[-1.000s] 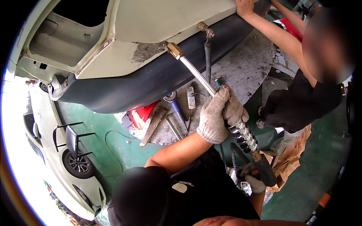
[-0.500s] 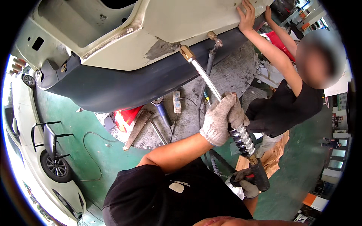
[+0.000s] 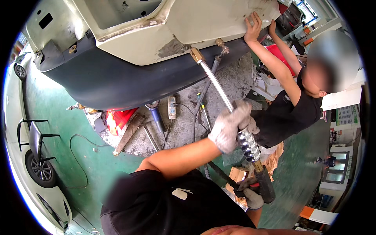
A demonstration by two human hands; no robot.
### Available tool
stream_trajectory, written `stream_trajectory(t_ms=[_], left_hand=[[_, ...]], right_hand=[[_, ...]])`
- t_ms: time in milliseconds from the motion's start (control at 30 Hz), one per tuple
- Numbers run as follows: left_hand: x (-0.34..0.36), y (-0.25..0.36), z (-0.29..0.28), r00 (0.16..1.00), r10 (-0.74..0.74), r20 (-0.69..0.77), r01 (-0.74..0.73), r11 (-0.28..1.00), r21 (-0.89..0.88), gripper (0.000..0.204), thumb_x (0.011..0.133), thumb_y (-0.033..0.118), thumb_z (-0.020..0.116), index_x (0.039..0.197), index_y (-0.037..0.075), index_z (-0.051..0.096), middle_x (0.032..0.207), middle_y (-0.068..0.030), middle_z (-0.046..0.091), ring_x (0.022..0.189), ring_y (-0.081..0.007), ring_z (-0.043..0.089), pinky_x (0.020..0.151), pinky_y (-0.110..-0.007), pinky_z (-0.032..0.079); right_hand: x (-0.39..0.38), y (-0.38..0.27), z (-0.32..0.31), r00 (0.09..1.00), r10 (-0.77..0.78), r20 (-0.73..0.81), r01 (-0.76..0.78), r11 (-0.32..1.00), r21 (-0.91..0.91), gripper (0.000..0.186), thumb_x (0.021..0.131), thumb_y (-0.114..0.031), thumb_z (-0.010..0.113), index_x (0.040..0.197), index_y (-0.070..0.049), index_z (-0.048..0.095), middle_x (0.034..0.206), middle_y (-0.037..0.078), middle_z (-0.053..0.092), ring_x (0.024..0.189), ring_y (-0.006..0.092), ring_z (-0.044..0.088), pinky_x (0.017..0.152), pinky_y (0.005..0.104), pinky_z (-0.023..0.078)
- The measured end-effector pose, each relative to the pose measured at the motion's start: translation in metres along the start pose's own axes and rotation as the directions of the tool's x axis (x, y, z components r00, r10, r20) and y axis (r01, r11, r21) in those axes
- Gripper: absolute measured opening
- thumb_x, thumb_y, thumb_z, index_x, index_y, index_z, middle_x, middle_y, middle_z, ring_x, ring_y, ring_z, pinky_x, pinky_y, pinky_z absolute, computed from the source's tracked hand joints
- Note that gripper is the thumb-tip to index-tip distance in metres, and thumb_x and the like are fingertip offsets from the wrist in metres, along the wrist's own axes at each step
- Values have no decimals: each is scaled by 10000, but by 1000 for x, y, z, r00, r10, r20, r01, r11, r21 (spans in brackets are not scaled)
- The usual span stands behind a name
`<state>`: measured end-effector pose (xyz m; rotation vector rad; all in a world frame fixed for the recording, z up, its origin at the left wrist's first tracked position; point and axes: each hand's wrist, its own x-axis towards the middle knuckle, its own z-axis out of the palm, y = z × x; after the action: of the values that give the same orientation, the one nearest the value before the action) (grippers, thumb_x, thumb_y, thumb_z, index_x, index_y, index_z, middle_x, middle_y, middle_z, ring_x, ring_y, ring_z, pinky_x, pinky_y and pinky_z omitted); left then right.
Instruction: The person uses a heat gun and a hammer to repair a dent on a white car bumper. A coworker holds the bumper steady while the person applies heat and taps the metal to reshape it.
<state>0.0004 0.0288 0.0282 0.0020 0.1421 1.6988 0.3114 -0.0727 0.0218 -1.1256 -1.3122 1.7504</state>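
A slide hammer dent puller point(image 3: 216, 85) slants across the middle, with a chrome shaft, a ribbed metal weight and a black grip. Its brass-coloured tip meets the cream car body panel point(image 3: 207, 21) beside a bare grey patch point(image 3: 172, 47). My left hand point(image 3: 231, 127), in a pale knit glove and slightly blurred, is wrapped round the puller at the upper end of the weight. Lower right, my gloved right hand point(image 3: 252, 194) closes on the black grip, its fingers partly hidden. A brass clamp point(image 3: 221, 44) with a thick cable sits at the panel's lower edge.
At right a co-worker point(image 3: 286, 117) presses both hands against the panel. Below the dark bumper point(image 3: 129, 88), a blue-bodied power tool point(image 3: 157, 119), a power strip point(image 3: 171, 107) and a screwdriver point(image 3: 201, 102) lie on a round grey surface. A cream car point(image 3: 27, 156) stands at left.
The view has shifted, so the floor and tools appear further left. My hands remain on the puller, its tip still against the panel. The co-worker's head has tilted down slightly.
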Motion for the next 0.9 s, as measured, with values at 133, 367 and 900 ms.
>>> stream_trajectory(t_ms=[133,367,900], left_hand=[[38,47,-3,998,-7,-57,13,995,102,330,1058,354,679,841,151,537,626,-7,505,593,-224,581,621,-415,543],[2,-12,0,999,-34,40,37,995,-97,261,1065,247,643,850,154,528,624,-6,481,533,-210,497,598,-390,499],[43,-10,-28,584,-25,812,300,936,-186,524,1096,401,547,651,153,429,532,33,433,492,-197,477,587,-385,437]], right_hand=[[-7,-1,3,999,41,-21,-39,996,80,391,826,-10,793,1188,-32,648,940,149,716,900,324,718,1018,586,543],[10,-2,-9,993,-51,111,59,996,-70,416,807,43,758,1200,-30,641,972,137,722,931,302,712,984,567,558],[33,-34,-18,864,-445,234,450,474,-757,248,858,-11,790,1076,-4,671,1006,78,733,887,281,689,916,436,556]])
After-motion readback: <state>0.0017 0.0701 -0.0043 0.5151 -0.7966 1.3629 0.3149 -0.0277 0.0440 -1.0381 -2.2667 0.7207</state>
